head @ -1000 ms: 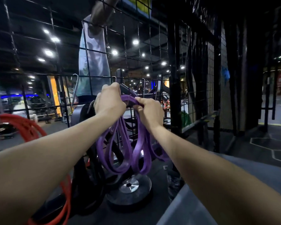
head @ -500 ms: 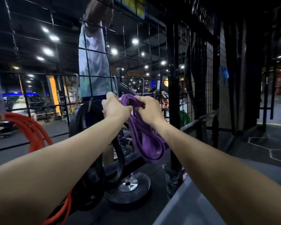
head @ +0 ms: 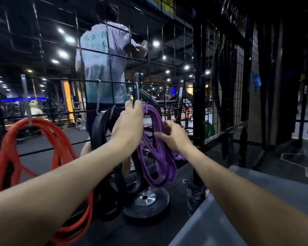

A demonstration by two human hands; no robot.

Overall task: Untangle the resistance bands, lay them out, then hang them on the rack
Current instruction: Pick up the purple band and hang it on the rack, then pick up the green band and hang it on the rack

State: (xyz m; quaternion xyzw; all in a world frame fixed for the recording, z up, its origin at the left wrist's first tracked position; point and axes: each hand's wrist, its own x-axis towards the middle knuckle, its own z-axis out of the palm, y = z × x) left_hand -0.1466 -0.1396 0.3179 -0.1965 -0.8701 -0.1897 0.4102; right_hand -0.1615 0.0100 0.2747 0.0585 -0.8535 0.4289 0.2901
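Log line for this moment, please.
phase: hanging | purple band on rack hook | left hand at hook | right hand holds band

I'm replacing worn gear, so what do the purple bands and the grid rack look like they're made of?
Purple bands: probably rubber or latex, matte; flat strips that droop in limp loops. Grid rack: likely metal wire with a dark coating; thin, straight, rigid bars crossing in squares.

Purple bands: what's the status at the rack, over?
Left hand pinching the hook above the purple bands. Right hand gripping their loops. Bands draped at the wire rack. Black bands crowd alongside.
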